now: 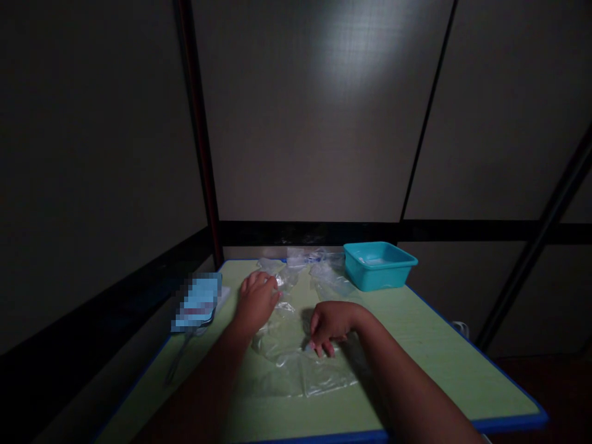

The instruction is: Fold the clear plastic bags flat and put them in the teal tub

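Observation:
A clear plastic bag (289,373) lies flat and crinkled on the green table (444,364), its handle-like strips reaching toward the far edge. My left hand (259,297) rests on the bag's upper left part, palm down, with its fingers curved and slightly apart. Over the middle of the bag, my right hand (330,327) is bent downward, thumb and index finger pinched together near the plastic while the other fingers hang loosely. A small bit of plastic seems to be between the pinched fingertips.
A turquoise basin (382,268) stands at the back right. At the left edge are a blurred-out blue flat object (198,302) and a thin cord-like item (178,357). More clear plastic (308,256) lies at the far edge by the wall.

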### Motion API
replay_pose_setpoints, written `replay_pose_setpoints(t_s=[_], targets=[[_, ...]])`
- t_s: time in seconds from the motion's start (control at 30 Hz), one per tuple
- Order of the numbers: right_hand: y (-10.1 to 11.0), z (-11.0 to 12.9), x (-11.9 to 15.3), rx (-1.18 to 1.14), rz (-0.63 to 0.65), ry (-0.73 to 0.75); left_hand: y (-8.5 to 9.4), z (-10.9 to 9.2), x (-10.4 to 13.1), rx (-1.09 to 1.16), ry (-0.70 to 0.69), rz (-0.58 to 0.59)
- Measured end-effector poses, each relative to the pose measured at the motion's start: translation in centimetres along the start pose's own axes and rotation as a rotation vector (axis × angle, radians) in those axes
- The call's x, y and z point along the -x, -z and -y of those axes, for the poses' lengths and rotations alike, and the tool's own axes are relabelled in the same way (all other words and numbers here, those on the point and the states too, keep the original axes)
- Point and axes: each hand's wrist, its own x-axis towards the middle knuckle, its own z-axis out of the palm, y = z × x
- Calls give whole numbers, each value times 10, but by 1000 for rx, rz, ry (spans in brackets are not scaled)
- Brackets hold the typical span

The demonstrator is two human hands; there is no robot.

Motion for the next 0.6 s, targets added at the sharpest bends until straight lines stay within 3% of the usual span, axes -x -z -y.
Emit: replay_pose_setpoints(t_s=[0.13, 0.2, 0.33, 0.6], targets=[[-2, -2, -8, -90, -333, 89, 1, -8, 0, 152, -15, 46], [-5, -3, -13, -132, -391, 115, -2, -12, 2, 243, -34, 126], [-11, -6, -21, -157, -309, 97, -12, -13, 5, 336, -32, 217], [-11, -13, -23, -136, -212, 52, -7, -2, 0, 81, 19, 105]])
